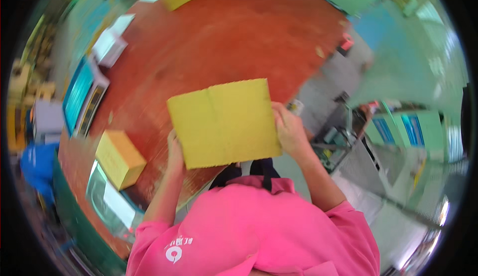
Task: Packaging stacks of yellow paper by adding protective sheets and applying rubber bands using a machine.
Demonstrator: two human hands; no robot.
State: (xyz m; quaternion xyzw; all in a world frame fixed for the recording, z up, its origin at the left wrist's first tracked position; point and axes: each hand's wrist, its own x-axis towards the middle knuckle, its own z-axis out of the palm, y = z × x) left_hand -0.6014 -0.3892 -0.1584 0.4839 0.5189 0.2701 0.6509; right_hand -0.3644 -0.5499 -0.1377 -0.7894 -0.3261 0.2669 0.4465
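Surrounding yellow cardboard (226, 124): red surface (224, 42), grey floor (343, 71)

Large carton (224, 124) taken as landmark; held at its left side by the left hand (175, 152), at its right by the right hand (291, 130). Tabletop (224, 42) seen beyond and leftward of it. To its left, small carton (119, 159) noted beside a tray (117, 204); farther left, a bin (87, 99); beyond-left, a box (108, 48). Equipment (354, 169) sited to its right, off the tabletop.
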